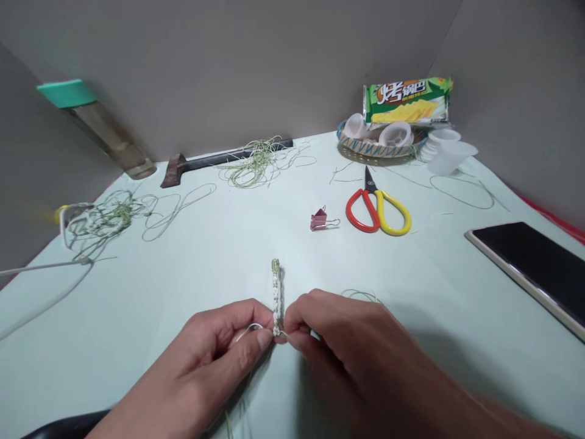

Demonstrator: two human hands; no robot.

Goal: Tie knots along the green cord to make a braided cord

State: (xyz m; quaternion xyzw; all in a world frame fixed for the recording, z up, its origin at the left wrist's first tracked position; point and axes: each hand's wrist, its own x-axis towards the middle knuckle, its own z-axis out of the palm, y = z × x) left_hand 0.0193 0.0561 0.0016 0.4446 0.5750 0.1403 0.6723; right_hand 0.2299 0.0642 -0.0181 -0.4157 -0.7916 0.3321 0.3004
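- Head view: a short braided cord point(276, 299), knotted in pale and green thread, stands up from between the two hands at the near middle of the bench point(137, 317).
- Its long axis runs nearly straight away from the person, with a slight lean at most; the free tip points toward the back of the bench, and the lower end is held at the hands.
- The left hand point(201, 347) comes in from the lower left, its thumb and curled fingers pressed together in a pinch at the lower end of the cord.
- The right hand point(347, 347) comes in from the lower right, its fingertips pinching the same end from the other side. The two hands almost meet there, and neither is clearly nearer.
- A pale loop of thread point(247, 329) shows within the left hand's grip, and a short green thread point(361, 295) lies just beyond the right hand.
- The braid looks tight and beaded with knots, with a small green loop at its tip.
- Ahead lie a pink binder clip point(320, 220) and red-and-yellow scissors point(377, 210); a phone point(530, 268) lies to the right.
- Tangles of green thread point(103, 222) lie to the left, and more point(256, 164) lie toward the back.
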